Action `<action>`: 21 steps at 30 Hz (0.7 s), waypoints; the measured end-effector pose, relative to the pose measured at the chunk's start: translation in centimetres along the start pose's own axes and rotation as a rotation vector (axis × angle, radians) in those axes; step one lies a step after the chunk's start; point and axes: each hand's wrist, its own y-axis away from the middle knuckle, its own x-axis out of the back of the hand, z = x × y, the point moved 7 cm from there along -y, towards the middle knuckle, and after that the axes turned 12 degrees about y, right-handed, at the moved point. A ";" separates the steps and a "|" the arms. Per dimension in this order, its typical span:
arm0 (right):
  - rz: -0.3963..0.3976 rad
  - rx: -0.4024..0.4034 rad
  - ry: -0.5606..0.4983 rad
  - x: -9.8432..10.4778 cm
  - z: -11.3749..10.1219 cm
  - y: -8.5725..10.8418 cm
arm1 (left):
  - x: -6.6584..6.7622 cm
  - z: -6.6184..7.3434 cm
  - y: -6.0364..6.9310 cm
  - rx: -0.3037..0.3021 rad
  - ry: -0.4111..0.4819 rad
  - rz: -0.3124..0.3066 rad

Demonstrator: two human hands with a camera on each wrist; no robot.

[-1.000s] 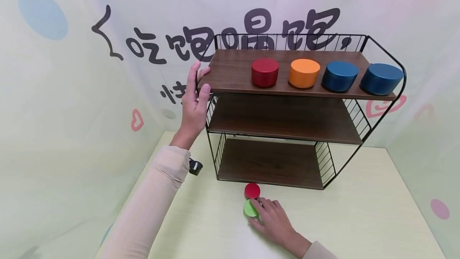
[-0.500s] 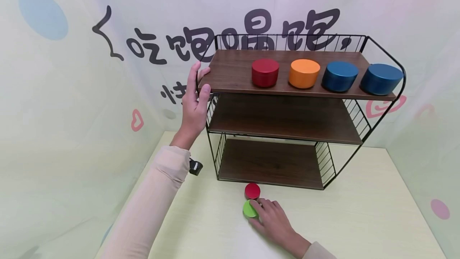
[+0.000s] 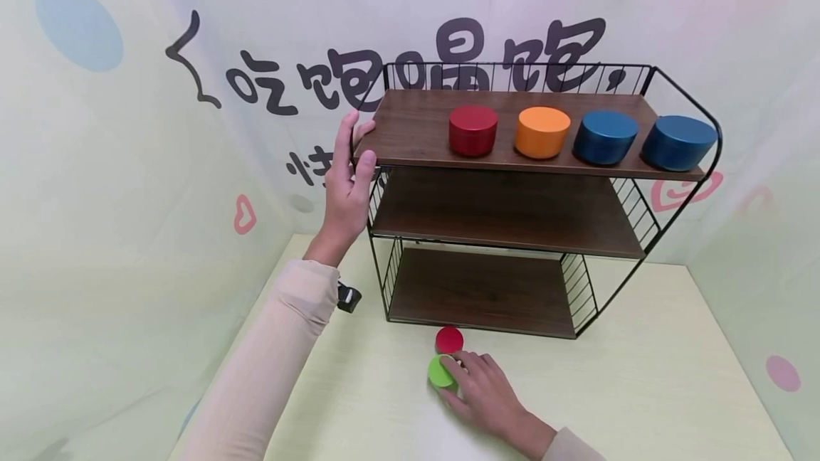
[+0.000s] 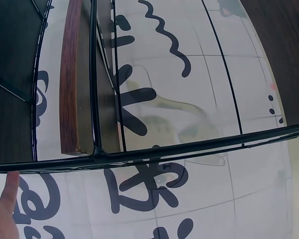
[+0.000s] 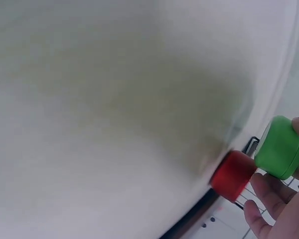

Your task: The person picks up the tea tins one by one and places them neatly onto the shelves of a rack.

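Observation:
My right hand (image 3: 483,390) pinches a small round green tin (image 3: 440,372) between thumb and fingers, low over the table. In the right wrist view the green tin (image 5: 280,148) appears tilted, with a paler face showing on one side. Just behind it a round red tin (image 3: 450,340) stands on the table, in front of the rack's bottom shelf. My left hand (image 3: 346,194) holds the upper left corner of a three-tier wire rack (image 3: 474,208), thumb at the front edge of the top board. Only a few of its fingers (image 4: 10,191) show in the left wrist view.
Along the top shelf stand a larger dark red tin (image 3: 472,131), an orange tin (image 3: 542,132), a blue tin (image 3: 606,136) and a second blue tin (image 3: 679,142). A small black object (image 3: 349,297) is by my left forearm. Printed cloth (image 3: 211,183) encloses the pale table (image 3: 666,361).
The green tin has shifted slightly to the left in my right hand's grasp. My left hand stays on the rack, and the other tins have not moved.

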 end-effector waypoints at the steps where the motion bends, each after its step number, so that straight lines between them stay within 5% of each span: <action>1: -0.002 0.008 0.004 0.2 0.0 -0.2 | 0.0 0.0 0.0 0.000 0.000 0.000; 21: 0.095 0.177 0.020 6.4 -0.9 -4.9 | 0.0 -0.1 0.0 0.003 0.011 -0.004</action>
